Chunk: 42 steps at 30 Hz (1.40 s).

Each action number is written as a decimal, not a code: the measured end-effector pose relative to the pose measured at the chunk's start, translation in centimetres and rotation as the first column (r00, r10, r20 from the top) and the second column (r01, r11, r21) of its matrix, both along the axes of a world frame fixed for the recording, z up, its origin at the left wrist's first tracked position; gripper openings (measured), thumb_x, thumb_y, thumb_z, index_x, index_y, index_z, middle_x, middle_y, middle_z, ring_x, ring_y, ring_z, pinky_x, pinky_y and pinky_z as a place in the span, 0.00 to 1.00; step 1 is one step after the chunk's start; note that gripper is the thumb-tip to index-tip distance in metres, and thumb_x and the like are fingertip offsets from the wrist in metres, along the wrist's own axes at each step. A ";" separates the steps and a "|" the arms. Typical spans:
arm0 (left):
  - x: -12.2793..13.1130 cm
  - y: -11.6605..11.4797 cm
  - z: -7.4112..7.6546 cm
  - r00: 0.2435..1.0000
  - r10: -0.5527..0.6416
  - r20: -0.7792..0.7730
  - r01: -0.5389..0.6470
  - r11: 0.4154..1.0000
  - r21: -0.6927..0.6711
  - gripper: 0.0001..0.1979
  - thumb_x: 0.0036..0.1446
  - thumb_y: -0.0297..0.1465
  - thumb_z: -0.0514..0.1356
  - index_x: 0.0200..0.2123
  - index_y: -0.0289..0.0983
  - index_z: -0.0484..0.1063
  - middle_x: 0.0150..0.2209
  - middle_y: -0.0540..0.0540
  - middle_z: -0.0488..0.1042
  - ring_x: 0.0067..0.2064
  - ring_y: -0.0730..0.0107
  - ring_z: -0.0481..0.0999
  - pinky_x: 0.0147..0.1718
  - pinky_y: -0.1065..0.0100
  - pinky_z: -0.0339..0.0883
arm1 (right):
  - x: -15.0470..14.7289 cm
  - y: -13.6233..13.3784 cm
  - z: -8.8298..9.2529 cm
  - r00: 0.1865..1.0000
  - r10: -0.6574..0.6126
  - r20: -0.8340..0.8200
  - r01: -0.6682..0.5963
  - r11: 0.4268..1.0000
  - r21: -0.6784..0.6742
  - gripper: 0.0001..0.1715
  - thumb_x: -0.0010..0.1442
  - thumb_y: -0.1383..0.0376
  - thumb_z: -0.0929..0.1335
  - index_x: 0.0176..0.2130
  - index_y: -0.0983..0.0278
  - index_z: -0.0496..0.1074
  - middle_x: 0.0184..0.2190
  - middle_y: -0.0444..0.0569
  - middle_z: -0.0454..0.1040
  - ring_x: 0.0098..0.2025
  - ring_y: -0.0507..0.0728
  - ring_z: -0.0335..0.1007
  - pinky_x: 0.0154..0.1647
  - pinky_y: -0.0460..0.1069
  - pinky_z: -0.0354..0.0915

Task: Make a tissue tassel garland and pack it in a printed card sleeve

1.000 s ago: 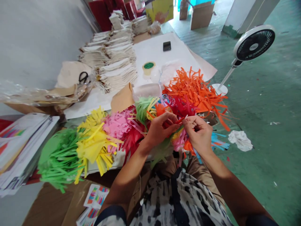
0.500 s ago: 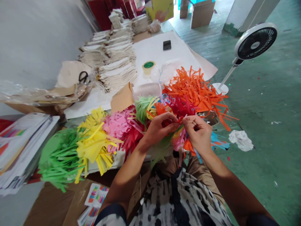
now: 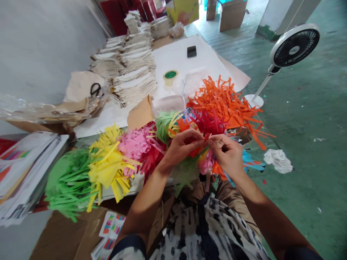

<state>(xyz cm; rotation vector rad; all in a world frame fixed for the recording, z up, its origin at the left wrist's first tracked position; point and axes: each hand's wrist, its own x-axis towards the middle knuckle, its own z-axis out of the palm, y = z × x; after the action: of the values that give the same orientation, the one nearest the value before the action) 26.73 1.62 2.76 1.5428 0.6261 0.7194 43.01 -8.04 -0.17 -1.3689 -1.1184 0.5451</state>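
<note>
My left hand (image 3: 185, 146) and my right hand (image 3: 227, 151) meet at the front edge of the table, thumbs and forefingers pinched together. Between the fingertips is the top of a fringed paper tassel, with a bit of red and a small pale tip showing. A light green paper fringe (image 3: 187, 171) hangs below my left hand. Pink strips (image 3: 207, 162) and orange strips dangle under my right hand, and blue fringe (image 3: 251, 160) sticks out beyond it. Just behind my hands are dark red fringe (image 3: 210, 121) and pale green fringe (image 3: 164, 124). My fingers hide the exact fastening.
Bundles of green (image 3: 69, 180), yellow (image 3: 111, 168), pink (image 3: 137, 142) and orange fringe (image 3: 222, 103) line the table's front. Behind lie a tape roll (image 3: 170, 76), phone (image 3: 191, 51), scissors (image 3: 95, 89) and stacked pale bundles (image 3: 135, 79). A fan (image 3: 294, 50) stands right.
Both hands stay pinched close together and have shifted very slightly left. The small red piece at the fingertips has turned a little more upright. Other things stay in place.
</note>
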 end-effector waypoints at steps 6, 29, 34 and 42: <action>-0.3 -0.2 0.9 0.997 -0.074 0.028 0.076 0.995 -0.071 0.15 0.57 0.45 0.74 0.35 0.40 0.80 0.40 0.44 0.77 0.43 0.64 0.75 0.44 0.61 0.74 | 0.2 0.0 -0.2 1.000 0.004 -0.002 -0.004 1.000 0.002 0.13 0.69 0.55 0.72 0.38 0.61 0.79 0.23 0.39 0.65 0.25 0.50 0.56 0.26 0.48 0.54; -0.3 0.7 1.3 0.986 -0.153 -0.063 0.149 0.986 -0.074 0.17 0.65 0.44 0.68 0.36 0.35 0.75 0.35 0.48 0.73 0.35 0.74 0.70 0.33 0.72 0.65 | 1.1 0.4 0.4 0.963 0.256 0.084 -0.244 0.961 -0.134 0.15 0.69 0.53 0.72 0.39 0.61 0.81 0.21 0.38 0.66 0.22 0.49 0.55 0.25 0.47 0.54; -0.2 0.8 0.8 0.994 -0.102 -0.042 0.101 0.995 -0.026 0.17 0.61 0.44 0.71 0.39 0.36 0.76 0.36 0.49 0.75 0.33 0.75 0.71 0.32 0.72 0.66 | 1.2 0.3 0.7 0.964 0.256 0.074 -0.244 0.960 -0.139 0.15 0.68 0.54 0.72 0.36 0.62 0.80 0.21 0.37 0.65 0.23 0.49 0.54 0.25 0.47 0.53; 0.2 0.4 1.4 0.996 -0.025 -0.082 0.042 0.976 0.212 0.11 0.64 0.39 0.69 0.37 0.36 0.79 0.36 0.47 0.80 0.37 0.70 0.77 0.39 0.68 0.72 | 1.3 0.1 0.5 0.966 0.250 0.065 -0.239 0.960 -0.145 0.15 0.68 0.53 0.72 0.36 0.62 0.79 0.21 0.37 0.64 0.23 0.49 0.54 0.26 0.47 0.52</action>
<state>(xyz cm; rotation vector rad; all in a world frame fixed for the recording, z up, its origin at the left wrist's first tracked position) 26.92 2.02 4.19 1.7832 0.5941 0.7209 44.33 -7.91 0.35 -1.3890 -1.3496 0.7610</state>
